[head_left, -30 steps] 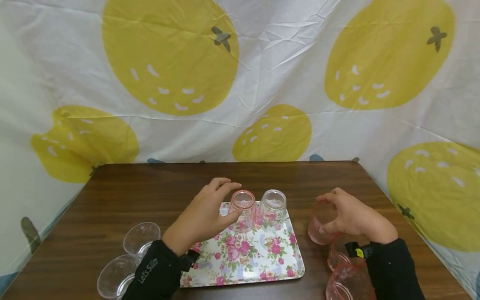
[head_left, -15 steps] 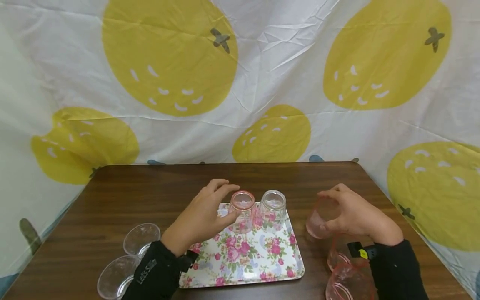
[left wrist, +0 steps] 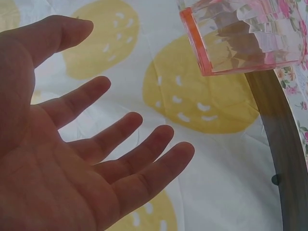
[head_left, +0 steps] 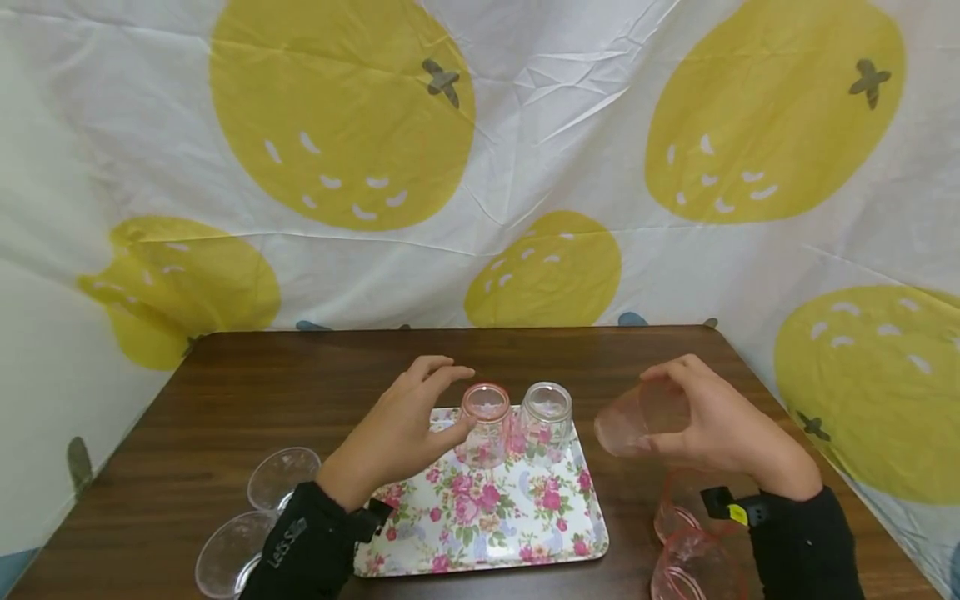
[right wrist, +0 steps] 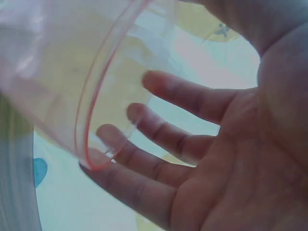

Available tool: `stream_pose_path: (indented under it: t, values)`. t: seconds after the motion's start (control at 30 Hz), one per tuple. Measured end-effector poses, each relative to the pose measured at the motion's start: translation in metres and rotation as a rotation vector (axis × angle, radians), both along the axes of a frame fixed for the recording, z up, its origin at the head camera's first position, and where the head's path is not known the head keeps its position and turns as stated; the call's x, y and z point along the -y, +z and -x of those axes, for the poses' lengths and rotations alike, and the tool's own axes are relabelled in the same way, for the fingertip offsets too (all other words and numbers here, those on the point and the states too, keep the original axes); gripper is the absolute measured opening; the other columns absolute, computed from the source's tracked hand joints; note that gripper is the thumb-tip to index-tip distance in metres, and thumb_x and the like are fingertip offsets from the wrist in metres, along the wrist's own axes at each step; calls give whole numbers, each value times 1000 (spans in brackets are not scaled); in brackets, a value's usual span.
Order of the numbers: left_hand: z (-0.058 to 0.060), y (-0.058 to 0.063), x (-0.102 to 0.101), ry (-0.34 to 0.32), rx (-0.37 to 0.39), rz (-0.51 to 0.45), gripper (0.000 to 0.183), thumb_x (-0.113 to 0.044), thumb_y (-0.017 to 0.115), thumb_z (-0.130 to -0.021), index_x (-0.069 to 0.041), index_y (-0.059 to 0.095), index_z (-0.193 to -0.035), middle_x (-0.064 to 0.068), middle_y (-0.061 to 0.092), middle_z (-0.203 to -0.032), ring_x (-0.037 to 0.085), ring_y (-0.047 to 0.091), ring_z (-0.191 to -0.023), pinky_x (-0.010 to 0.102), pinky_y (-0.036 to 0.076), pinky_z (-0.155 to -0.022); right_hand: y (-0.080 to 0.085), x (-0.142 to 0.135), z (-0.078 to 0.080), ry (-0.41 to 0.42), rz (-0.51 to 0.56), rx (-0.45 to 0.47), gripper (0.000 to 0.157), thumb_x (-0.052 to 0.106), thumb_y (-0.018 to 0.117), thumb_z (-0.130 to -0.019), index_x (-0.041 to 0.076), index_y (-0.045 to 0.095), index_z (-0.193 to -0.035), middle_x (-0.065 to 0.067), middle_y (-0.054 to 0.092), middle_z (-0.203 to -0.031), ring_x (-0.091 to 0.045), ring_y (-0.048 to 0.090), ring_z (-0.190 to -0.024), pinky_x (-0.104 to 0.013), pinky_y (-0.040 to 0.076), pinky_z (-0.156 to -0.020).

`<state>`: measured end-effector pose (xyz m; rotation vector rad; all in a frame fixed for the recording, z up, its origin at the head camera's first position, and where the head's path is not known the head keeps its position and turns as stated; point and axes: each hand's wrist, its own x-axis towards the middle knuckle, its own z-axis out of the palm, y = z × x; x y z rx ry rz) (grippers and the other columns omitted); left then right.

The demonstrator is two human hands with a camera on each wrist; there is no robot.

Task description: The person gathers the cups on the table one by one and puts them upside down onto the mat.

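Note:
My right hand (head_left: 723, 417) grips a clear pink glass (head_left: 621, 423) above the table, right of the tray. The glass is tilted, its base toward the tray; in the right wrist view the fingers (right wrist: 144, 187) lie along its side. My left hand (head_left: 397, 425) holds nothing, its fingers spread and slightly bent. It hovers just left of an upside-down pink glass (head_left: 486, 429), apart from it in the left wrist view. That glass stands on a flowered tray (head_left: 480, 554) beside an upside-down clear glass (head_left: 547, 417).
Below my right hand stand pink glasses (head_left: 693, 575), partly hidden by the wrist. Two clear glasses (head_left: 232, 550) stand at the left, partly behind my left sleeve. The brown wooden table (head_left: 337, 358) ends at a lemon-print cloth (head_left: 337, 275).
My right hand has lifted the pink glass from an upright stance and tilted its base leftward. My left hand has barely moved.

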<state>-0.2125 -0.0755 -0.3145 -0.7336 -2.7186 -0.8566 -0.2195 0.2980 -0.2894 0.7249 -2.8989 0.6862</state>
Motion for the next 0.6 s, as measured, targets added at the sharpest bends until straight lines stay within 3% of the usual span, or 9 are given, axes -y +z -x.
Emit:
stream_pose_path:
  t: [0.33, 0.47, 0.6]
  values:
    - [0, 0, -1, -8, -13, -35, 54, -32, 71, -90, -14, 55, -138, 14, 45, -144, 33, 51, -124, 56, 53, -94, 3, 5, -3, 25, 216, -89, 66, 23, 85, -77, 4, 47, -127, -14, 47, -124, -28, 52, -109, -53, 51, -89]
    - [0, 0, -2, -26, -32, -66, 53, -30, 70, -90, -15, 55, -138, 12, 47, -141, 29, 51, -123, 55, 53, -94, 7, 11, -6, 53, 334, -85, 69, 13, 86, -75, 4, 45, -129, -7, 46, -128, -21, 53, -112, -36, 57, -91]
    - [0, 1, -2, -95, -24, -145, 52, -27, 71, -91, -14, 54, -138, 9, 50, -138, 22, 51, -120, 52, 54, -93, 10, 16, -8, 93, 436, -48, 69, 5, 85, -75, 4, 43, -130, -5, 45, -129, -20, 59, -111, -24, 59, -83]
